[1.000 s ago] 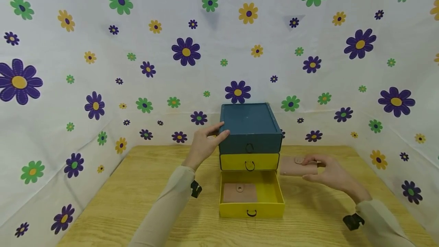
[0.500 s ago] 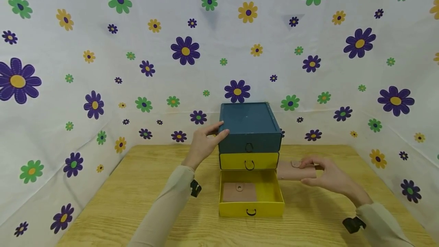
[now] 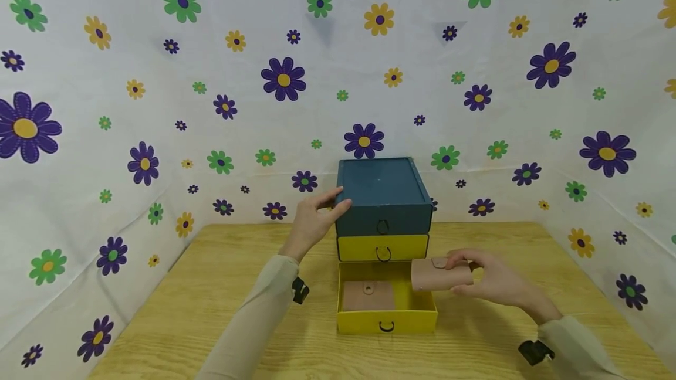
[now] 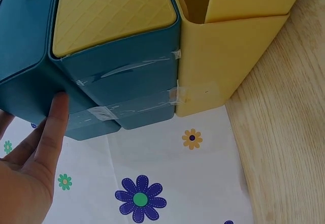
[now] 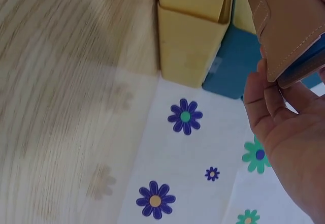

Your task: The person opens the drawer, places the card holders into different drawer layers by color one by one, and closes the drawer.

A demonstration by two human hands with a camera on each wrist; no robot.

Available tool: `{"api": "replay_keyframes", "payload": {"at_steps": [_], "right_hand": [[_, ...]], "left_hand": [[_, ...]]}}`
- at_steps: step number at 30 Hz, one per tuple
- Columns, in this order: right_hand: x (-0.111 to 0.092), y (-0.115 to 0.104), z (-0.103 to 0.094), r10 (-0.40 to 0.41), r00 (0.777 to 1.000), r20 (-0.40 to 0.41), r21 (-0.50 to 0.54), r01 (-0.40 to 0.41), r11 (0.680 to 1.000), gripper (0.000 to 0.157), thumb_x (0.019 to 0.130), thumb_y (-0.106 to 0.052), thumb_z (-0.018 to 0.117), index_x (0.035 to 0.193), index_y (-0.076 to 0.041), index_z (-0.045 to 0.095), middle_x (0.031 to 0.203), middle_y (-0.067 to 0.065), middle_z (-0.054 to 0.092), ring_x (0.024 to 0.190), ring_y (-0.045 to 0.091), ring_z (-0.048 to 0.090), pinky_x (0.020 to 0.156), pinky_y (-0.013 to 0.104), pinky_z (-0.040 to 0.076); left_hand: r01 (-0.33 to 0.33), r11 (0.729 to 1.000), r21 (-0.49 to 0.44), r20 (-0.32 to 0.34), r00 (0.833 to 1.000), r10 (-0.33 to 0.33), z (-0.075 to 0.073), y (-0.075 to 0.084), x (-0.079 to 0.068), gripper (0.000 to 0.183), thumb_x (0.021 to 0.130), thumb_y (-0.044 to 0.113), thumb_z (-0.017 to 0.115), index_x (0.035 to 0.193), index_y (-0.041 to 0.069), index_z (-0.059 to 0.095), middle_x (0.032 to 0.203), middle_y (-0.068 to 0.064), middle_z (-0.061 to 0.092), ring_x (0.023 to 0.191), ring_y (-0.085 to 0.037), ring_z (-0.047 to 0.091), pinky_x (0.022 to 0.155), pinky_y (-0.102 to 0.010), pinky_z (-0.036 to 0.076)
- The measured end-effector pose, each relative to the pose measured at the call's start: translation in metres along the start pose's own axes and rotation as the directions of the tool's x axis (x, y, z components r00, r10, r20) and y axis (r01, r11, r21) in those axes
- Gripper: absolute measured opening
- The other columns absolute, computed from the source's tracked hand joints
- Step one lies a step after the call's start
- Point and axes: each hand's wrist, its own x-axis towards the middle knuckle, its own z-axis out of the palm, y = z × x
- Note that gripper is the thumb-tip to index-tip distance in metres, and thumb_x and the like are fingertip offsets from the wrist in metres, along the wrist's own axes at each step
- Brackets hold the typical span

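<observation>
My right hand [image 3: 491, 279] pinches a pinkish-tan wallet [image 3: 437, 277] with a snap tab, over the right side of the open bottom drawer [image 3: 388, 322]. In the right wrist view the same wallet [image 5: 287, 23] shows a stitched edge and a blue inside. A second wallet [image 3: 368, 297] of similar look lies in the left part of that yellow drawer. My left hand [image 3: 310, 221] rests against the left side of the blue top unit [image 3: 385, 220] of the drawer stack. In the left wrist view a straight finger of the left hand [image 4: 35, 168] touches the blue wall.
The middle yellow drawer [image 3: 364, 248] is closed, with a dark ring pull. Clear tape [image 4: 137, 69] joins the stacked units at the side. The stack stands on a wood-grain table [image 3: 232, 309], before a white flowered cloth [image 3: 211, 75].
The right hand has carried its wallet left and towards me, from beside the stack to over the bottom drawer. The left hand has stayed on the stack.
</observation>
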Motion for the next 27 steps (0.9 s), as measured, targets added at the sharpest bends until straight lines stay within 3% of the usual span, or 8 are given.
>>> {"api": "replay_keyframes", "payload": {"at_steps": [5, 12, 20, 27], "right_hand": [[0.007, -0.007, 0.012, -0.064, 0.998, 0.000, 0.042, 0.064, 0.997, 0.028, 0.083, -0.027, 0.079, 0.107, -0.027, 0.065, 0.125, 0.003, 0.064, 0.109, 0.009, 0.055, 0.079, 0.026, 0.049], [0.017, -0.017, 0.032, -0.068, 0.997, 0.039, 0.052, 0.066, 0.996, 0.031, 0.083, -0.032, 0.079, 0.110, -0.029, 0.064, 0.120, -0.005, 0.063, 0.101, 0.009, 0.052, 0.077, 0.033, 0.047], [0.036, -0.021, 0.060, -0.144, 0.989, 0.017, -0.052, 0.145, 0.988, 0.031, 0.081, -0.038, 0.079, 0.108, -0.032, 0.065, 0.114, -0.015, 0.064, 0.101, 0.008, 0.055, 0.083, 0.034, 0.050], [0.045, -0.029, 0.073, -0.207, 0.978, 0.022, -0.194, 0.208, 0.959, 0.032, 0.080, -0.035, 0.080, 0.109, -0.027, 0.067, 0.114, -0.011, 0.066, 0.104, 0.014, 0.057, 0.088, 0.042, 0.050]], "left_hand": [[0.002, 1.000, -0.009, -0.008, 1.000, -0.002, 0.001, 0.000, -0.001, 0.059, 0.087, 0.059, 0.065, 0.136, 0.027, 0.060, 0.124, -0.001, 0.067, 0.111, -0.019, 0.061, 0.094, -0.041, 0.054], [-0.001, 1.000, -0.010, -0.009, 1.000, 0.000, 0.000, 0.001, -0.002, 0.058, 0.087, 0.058, 0.065, 0.136, 0.028, 0.060, 0.123, -0.001, 0.067, 0.111, -0.019, 0.061, 0.093, -0.041, 0.054], [-0.012, 1.000, 0.003, -0.017, 1.000, 0.012, 0.001, -0.001, -0.001, 0.058, 0.088, 0.057, 0.065, 0.137, 0.027, 0.059, 0.122, -0.001, 0.068, 0.110, -0.019, 0.062, 0.093, -0.041, 0.054], [-0.010, 1.000, 0.005, -0.023, 1.000, 0.010, 0.002, 0.000, -0.001, 0.057, 0.087, 0.057, 0.065, 0.136, 0.028, 0.060, 0.121, -0.001, 0.068, 0.109, -0.018, 0.062, 0.094, -0.042, 0.054]]}}
